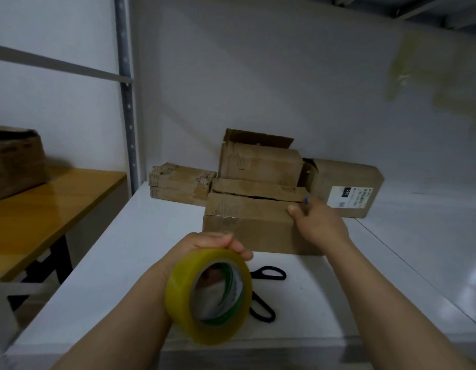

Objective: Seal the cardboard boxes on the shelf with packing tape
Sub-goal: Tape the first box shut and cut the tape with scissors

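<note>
A roll of yellowish clear packing tape (209,296) is held up near the shelf's front edge by my left hand (210,243), whose fingers curl over its top. My right hand (317,221) grips the right top corner of the nearest cardboard box (247,225), thumb on the front face, fingers over the flap edge. That box's top flaps lie closed with a dark gap along the seam. Behind it stands a taller box (258,164) with a raised flap. A flat box (178,182) lies to the left and a labelled box (346,188) to the right.
Black-handled scissors (269,275) lie on the white shelf (125,263) just behind the tape roll. A metal upright (126,102) marks the shelf's left side. Beyond it, a wooden table (45,209) carries another cardboard box (15,161). Wall behind the boxes.
</note>
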`<move>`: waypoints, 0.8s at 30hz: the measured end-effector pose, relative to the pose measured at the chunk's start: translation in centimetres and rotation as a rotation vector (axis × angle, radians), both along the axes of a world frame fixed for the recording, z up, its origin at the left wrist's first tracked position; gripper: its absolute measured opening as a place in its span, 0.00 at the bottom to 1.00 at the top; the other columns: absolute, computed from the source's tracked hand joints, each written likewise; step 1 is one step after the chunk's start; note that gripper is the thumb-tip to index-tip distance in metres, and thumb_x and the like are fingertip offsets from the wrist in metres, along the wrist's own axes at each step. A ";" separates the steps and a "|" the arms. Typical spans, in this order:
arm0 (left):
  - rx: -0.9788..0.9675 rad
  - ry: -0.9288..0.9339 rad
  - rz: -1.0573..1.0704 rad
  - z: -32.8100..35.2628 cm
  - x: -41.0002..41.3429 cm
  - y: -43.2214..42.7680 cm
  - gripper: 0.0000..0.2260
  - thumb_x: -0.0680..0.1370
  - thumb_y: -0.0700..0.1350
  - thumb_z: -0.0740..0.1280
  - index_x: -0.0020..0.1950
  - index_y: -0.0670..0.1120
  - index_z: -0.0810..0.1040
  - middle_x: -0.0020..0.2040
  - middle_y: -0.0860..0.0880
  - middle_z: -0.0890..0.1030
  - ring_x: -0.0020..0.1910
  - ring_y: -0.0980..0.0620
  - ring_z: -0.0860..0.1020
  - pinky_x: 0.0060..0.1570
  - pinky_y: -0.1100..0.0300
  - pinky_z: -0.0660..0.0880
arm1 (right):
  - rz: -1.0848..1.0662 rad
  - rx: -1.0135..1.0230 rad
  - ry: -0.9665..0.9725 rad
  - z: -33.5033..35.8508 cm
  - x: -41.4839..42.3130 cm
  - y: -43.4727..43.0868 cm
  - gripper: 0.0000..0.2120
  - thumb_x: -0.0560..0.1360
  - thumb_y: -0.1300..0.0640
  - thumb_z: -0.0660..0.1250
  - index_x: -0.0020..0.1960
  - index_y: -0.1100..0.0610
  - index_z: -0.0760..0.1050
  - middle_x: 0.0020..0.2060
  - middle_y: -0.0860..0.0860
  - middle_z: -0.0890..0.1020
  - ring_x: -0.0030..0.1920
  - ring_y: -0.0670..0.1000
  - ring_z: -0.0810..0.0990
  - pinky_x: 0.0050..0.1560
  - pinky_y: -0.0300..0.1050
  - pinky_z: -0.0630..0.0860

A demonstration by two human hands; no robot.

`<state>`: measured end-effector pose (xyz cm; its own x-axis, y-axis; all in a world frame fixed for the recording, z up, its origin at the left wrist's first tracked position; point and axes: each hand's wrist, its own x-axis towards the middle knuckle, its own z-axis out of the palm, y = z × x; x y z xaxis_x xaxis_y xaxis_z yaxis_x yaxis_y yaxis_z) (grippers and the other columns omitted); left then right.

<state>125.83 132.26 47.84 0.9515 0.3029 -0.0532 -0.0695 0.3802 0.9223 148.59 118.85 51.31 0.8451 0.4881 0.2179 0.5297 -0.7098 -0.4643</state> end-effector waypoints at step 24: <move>1.477 -0.145 0.554 5.6 2.3 -6.1 0.20 0.83 0.63 0.51 0.75 0.65 0.66 0.81 0.65 0.42 0.67 0.68 0.63 0.58 0.63 0.72 | 0.647 0.669 0.819 5.6 -7.5 -4.2 0.14 0.74 0.63 0.73 0.59 0.54 0.82 0.52 0.55 0.86 0.53 0.56 0.85 0.57 0.53 0.81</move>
<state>128.10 126.19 53.41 0.6803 0.3005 0.6685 -0.0060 -0.9098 0.4150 141.09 114.66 56.86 0.4946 0.8626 0.1063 0.0779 0.0778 -0.9939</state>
